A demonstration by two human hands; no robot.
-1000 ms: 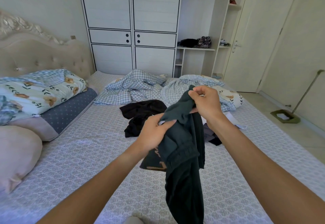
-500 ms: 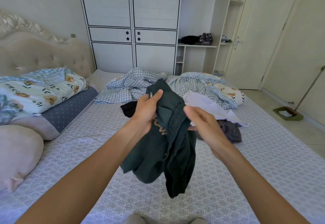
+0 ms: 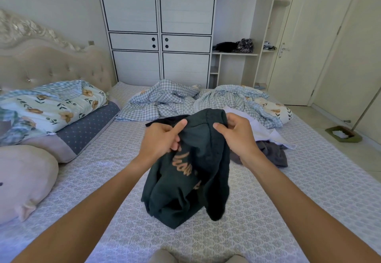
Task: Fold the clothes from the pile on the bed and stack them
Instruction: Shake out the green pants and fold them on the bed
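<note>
Left hand: your left hand [image 3: 162, 139] grips the top edge of the green garment [image 3: 189, 172] on its left side; the thumb lies over the cloth and the fingers are curled under it.
Right hand: your right hand [image 3: 237, 137] pinches the same top edge on the right side, with the thumb in front and the fingers bent behind the fabric.
Green garment: it hangs bunched between your two hands, above the middle of the bed [image 3: 268, 211]. Orange letters show on its front, but you cannot read them. Its low end is at the sheet; you cannot tell if it touches.
Pile: the rest of the clothes lie behind the garment. A black piece [image 3: 162, 120] is just behind your left hand, a white piece [image 3: 261, 130] and a grey piece [image 3: 272, 153] are just beside your right wrist.
Blanket: a checked blanket [image 3: 165, 99] lies crumpled at the far side of the bed, behind the pile.
Pillows: a flowered pillow [image 3: 51, 101] rests on a dotted one at the left, near the headboard [image 3: 51, 64].
Wardrobe: a white wardrobe [image 3: 156, 29] stands against the far wall.
</note>
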